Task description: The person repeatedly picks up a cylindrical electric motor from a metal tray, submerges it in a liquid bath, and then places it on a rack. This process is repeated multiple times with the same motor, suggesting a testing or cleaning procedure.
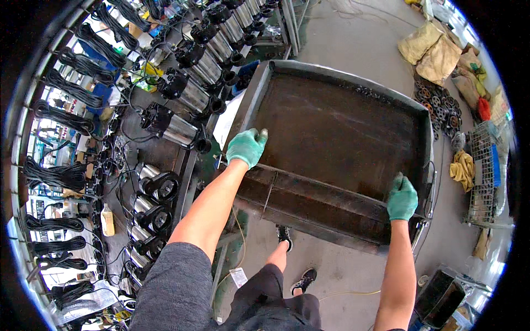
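On the near side of the big dark tray [337,132], two black shoes [304,280] stand on grey floor [348,270]. The green-gloved left hand [247,148] is at the tray's left edge, and the green-gloved right hand [402,201] is at its right part. Both have curled fingers, but I cannot tell if they grip anything. A thin wall marks off a narrow strip along the tray's near side. Inside, the tray is brown-black and scuffed, and its far rim [342,72] stands up. Close on the tray's left, a long bench [165,154] holds silver and black machines [190,91], leaving little room. Right of the tray, a strip of floor reaches a wire basket [481,171]. Past the tray's far edge is open floor, with tan sacks [439,60] to the right.
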Available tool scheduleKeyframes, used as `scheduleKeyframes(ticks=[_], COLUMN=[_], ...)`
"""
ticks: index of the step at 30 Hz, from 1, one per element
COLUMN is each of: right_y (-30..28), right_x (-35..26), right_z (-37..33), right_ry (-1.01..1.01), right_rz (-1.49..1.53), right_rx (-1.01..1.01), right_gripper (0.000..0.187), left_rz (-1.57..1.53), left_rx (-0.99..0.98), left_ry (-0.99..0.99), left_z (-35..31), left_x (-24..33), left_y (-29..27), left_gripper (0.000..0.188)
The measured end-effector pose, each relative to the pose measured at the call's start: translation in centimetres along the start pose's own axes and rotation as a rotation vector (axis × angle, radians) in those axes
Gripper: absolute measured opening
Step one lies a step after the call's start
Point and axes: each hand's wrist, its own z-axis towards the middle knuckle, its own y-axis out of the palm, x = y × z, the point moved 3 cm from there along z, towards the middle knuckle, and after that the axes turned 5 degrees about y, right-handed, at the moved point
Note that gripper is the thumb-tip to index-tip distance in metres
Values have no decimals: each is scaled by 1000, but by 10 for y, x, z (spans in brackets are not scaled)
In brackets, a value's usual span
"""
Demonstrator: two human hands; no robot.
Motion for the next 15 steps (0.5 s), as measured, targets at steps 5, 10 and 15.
scheduleKeyframes(ticks=[5,10,15], right_y=[20,38,55], right_x=[-5,-10,-15], right_z=[53,93,133], right_ry=[130,115,84], right_rz=[-54,-35,-39], right_rx=[-71,-62,-52], right_gripper=[46,50,48], left_rz=[-13,-25,-4], left_rx=[-2,-7,-10], left_ry=[0,-22,-24], left_z=[53,95,133], left_x=[19,27,38], left_y=[1,1,4], left_gripper=[53,54,56])
